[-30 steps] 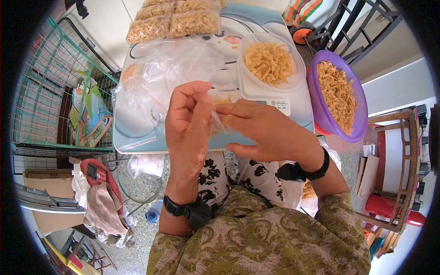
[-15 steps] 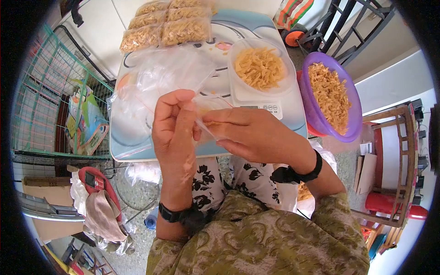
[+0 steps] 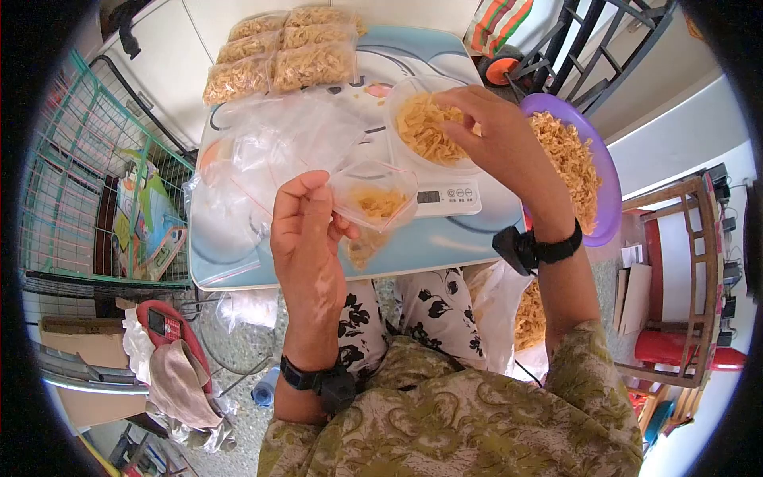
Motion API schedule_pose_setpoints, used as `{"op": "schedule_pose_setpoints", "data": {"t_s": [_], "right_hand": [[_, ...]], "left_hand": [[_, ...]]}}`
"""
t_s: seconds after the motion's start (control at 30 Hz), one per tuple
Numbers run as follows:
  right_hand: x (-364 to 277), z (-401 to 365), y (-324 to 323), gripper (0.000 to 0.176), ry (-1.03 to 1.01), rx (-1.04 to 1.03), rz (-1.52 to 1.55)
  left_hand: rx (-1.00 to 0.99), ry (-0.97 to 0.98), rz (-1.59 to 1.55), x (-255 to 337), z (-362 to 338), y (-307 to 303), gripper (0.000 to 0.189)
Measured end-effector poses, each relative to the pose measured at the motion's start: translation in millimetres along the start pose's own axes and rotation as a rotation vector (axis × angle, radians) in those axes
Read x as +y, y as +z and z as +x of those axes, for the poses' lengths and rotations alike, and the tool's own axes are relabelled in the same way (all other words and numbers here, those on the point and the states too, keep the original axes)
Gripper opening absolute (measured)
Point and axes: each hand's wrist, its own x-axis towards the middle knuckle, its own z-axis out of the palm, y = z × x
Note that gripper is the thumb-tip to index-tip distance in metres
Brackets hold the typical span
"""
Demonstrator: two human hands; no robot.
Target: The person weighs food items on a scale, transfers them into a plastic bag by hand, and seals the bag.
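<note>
Low in the centre of the frame, the left hand (image 3: 306, 238) pinches the rim of a small clear bag (image 3: 354, 181) between thumb and fingers, mouth up over the near edge of the table (image 3: 445, 242), a few chips (image 3: 380, 203) inside; just beyond, the right hand (image 3: 493, 131) dips into the white bowl (image 3: 391, 119) on the scale (image 3: 457, 195), fingertips bunched on chips; empty bags (image 3: 278, 139) lie to the left; a purple basin (image 3: 612, 199) of chips sits at the right; filled bags (image 3: 278, 52) line the top.

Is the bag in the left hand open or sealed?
Open: the bag, held by the left hand, has its mouth spread wide, with some chips inside.
</note>
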Motion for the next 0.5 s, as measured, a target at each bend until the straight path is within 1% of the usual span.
{"op": "schedule_pose_setpoints", "data": {"t_s": [0.07, 0.1, 0.17, 0.2, 0.27, 0.4, 0.47, 0.5], "right_hand": [[15, 9, 12, 0.032, -0.188, 0.011, -0.102], [17, 12, 17, 0.032, -0.187, 0.01, -0.101], [19, 19, 25, 0.038, -0.135, -0.113, -0.177], [18, 23, 27, 0.038, -0.135, -0.113, -0.177], [13, 29, 29, 0.041, -0.005, -0.292, -0.292], [14, 30, 38, 0.039, 0.005, -0.321, -0.352], [16, 29, 41, 0.033, -0.006, -0.252, -0.339], [19, 29, 43, 0.033, -0.006, -0.253, -0.339]], "left_hand": [[0.0, 0.0, 0.01, 0, 0, -1, 0.017], [-0.002, 0.0, 0.017, 0, 0, -1, 0.017], [-0.004, -0.005, 0.021, -1, 0, -1, 0.017], [-0.007, -0.009, 0.025, -1, 1, -2, 0.018], [-0.004, -0.01, 0.032, -1, 1, -3, 0.018], [0.008, -0.023, 0.034, -1, 2, -4, 0.018], [0.013, -0.026, 0.028, -1, 1, -3, 0.018], [0.017, -0.028, 0.023, 0, 1, -3, 0.017]]}}
